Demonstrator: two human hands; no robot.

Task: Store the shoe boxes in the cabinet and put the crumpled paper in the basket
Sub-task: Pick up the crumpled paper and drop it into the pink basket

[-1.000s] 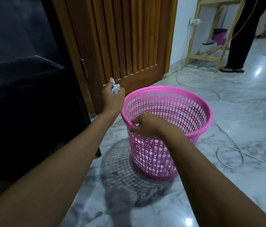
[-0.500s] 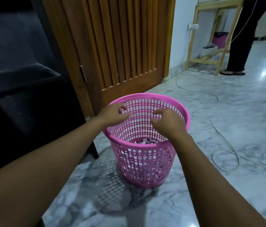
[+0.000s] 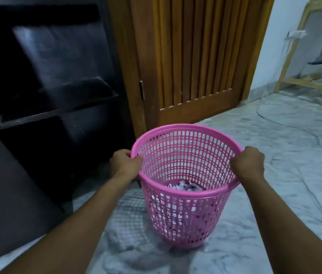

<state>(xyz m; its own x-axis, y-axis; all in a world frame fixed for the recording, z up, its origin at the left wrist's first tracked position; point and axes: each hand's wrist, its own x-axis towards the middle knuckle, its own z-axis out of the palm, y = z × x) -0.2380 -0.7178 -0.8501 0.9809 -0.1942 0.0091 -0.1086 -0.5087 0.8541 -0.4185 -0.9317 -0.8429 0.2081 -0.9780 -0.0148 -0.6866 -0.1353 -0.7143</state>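
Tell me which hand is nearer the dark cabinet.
Left. The left hand grips the pink basket rim on the cabinet side; the right hand grips the opposite rim, farther from it.

L hand [image 3: 125,164], at 9 o'clock on the basket [image 3: 186,126] rim, is gripping it w/ its fingertips hiding against the plastic. R hand [image 3: 249,165], at 3 o'clock, is gripping too, fingers tucking under the hand's back, out of sight. The 2 forearms are running off the btm edge. Crumpled paper [image 3: 185,187] is lying in the basket's btm, near part hiding behind the 6 o'clock rim, so no. of pieces can't be told. Cabinet [image 3: 57,76] at 10 o'clock is blurring into dark, contents unreadable, left edge cropping it. Door [image 3: 195,56] at 12 o'clock is getting cropped at top. Wooden rack [image 3: 314,80] at 2 o'clock is running off the right edge, shelf items too blurred to name. Wall socket [image 3: 295,34] is smearing w/ motion.
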